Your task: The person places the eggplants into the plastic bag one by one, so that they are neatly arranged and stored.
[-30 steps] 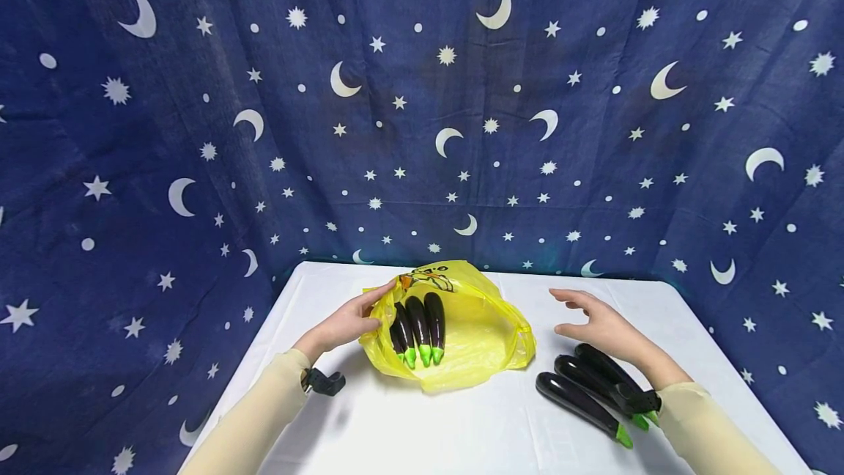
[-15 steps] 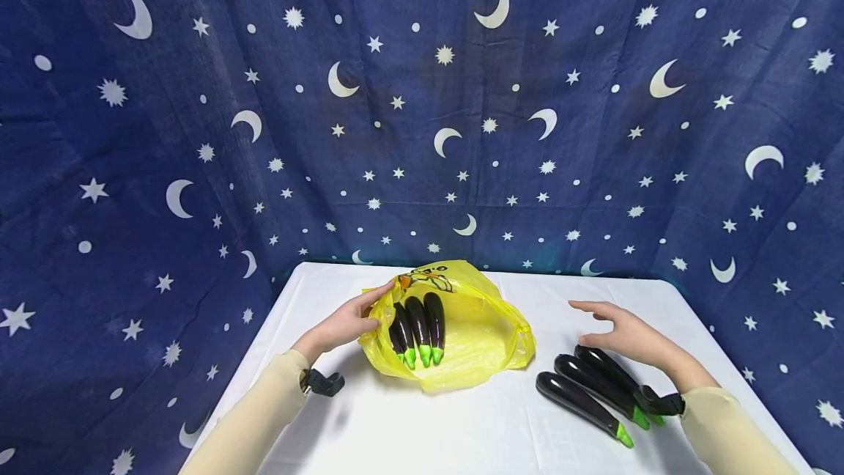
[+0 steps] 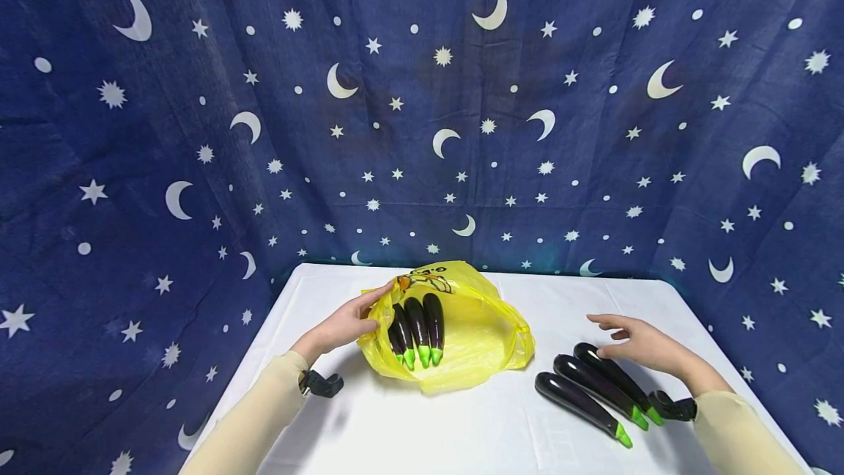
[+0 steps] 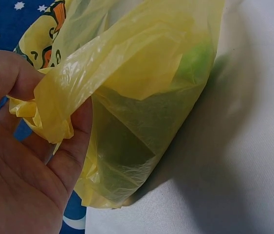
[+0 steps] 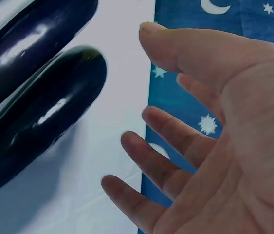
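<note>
Head view: the left hand pinches the left edge of a yellow bag, its mouth gaping toward the camera, just as it did a second ago. Inside, against the left wall, lie dark eggplants with green stems; three show clearly, and what seems a fourth at the left is partly hidden. What has changed is the right hand: it has moved rightward and nearer the camera, away from the bag, and is now over the farthest of three loose eggplants, which lie side by side on the white table. Its fingers are spread, holding nothing; the right wrist view shows thumb and fingers apart from the eggplants.
</note>
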`<act>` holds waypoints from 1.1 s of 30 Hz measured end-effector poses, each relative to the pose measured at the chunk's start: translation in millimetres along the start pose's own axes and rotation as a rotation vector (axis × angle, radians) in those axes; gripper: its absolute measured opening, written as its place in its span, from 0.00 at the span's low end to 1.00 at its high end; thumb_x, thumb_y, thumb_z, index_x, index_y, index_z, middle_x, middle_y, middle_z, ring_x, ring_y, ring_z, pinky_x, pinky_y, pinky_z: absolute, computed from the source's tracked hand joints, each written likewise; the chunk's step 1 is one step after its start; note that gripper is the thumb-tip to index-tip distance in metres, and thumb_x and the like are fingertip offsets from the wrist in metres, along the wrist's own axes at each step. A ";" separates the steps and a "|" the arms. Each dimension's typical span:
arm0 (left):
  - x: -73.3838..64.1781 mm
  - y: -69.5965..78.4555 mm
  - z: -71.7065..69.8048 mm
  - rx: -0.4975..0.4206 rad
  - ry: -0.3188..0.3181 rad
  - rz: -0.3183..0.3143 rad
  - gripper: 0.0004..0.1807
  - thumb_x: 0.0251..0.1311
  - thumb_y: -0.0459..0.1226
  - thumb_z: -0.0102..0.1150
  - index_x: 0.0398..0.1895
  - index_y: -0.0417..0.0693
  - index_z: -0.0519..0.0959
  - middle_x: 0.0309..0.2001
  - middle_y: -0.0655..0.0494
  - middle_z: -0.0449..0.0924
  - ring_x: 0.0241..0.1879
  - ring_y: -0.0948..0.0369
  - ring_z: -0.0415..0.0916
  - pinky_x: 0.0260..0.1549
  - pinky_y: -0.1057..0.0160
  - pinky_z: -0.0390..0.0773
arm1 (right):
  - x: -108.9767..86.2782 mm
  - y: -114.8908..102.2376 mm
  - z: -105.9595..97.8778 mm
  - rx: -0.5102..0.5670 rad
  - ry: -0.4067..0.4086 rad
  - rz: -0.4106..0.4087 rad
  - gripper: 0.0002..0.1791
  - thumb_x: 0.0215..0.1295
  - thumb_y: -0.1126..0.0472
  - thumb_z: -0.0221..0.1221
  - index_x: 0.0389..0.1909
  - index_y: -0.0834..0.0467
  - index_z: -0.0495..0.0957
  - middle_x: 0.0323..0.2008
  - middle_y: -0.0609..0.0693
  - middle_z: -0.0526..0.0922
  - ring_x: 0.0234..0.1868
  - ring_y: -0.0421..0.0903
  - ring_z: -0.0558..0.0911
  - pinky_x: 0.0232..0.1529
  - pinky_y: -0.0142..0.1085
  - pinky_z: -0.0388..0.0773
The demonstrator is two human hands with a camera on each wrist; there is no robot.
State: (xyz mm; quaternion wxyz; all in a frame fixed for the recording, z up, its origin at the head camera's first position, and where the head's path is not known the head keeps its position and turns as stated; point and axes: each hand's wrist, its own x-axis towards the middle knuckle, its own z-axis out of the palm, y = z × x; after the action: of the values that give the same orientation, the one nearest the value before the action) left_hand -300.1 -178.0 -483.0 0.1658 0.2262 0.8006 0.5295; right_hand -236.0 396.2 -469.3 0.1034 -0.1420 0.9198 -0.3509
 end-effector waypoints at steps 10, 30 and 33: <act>1.6 -1.1 0.9 -0.012 -0.009 -0.003 0.46 0.62 0.25 0.54 0.82 0.65 0.56 0.81 0.59 0.50 0.73 0.57 0.58 0.57 0.65 0.73 | -6.7 20.0 3.1 0.046 -0.090 0.082 0.40 0.62 0.59 0.70 0.72 0.68 0.66 0.59 0.72 0.76 0.57 0.69 0.77 0.50 0.59 0.77; 1.2 0.8 2.1 -0.013 -0.010 -0.003 0.46 0.62 0.25 0.54 0.82 0.65 0.56 0.81 0.56 0.49 0.72 0.54 0.60 0.54 0.64 0.75 | -18.7 37.6 4.3 0.174 -0.178 0.162 0.42 0.55 0.71 0.67 0.72 0.69 0.63 0.54 0.72 0.74 0.47 0.62 0.81 0.37 0.53 0.81; 1.3 0.7 2.3 -0.007 -0.005 -0.005 0.46 0.62 0.25 0.54 0.82 0.65 0.56 0.81 0.56 0.49 0.72 0.55 0.60 0.54 0.65 0.75 | -18.7 38.6 5.0 0.194 -0.179 0.177 0.42 0.55 0.71 0.67 0.72 0.69 0.63 0.54 0.71 0.74 0.47 0.61 0.81 0.37 0.53 0.81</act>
State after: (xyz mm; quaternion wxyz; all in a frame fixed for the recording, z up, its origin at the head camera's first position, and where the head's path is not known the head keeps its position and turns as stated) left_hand -299.9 -175.3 -483.3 0.1699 0.2250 0.7989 0.5313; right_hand -224.3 426.9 -497.3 0.2286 -0.0807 0.8777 -0.4134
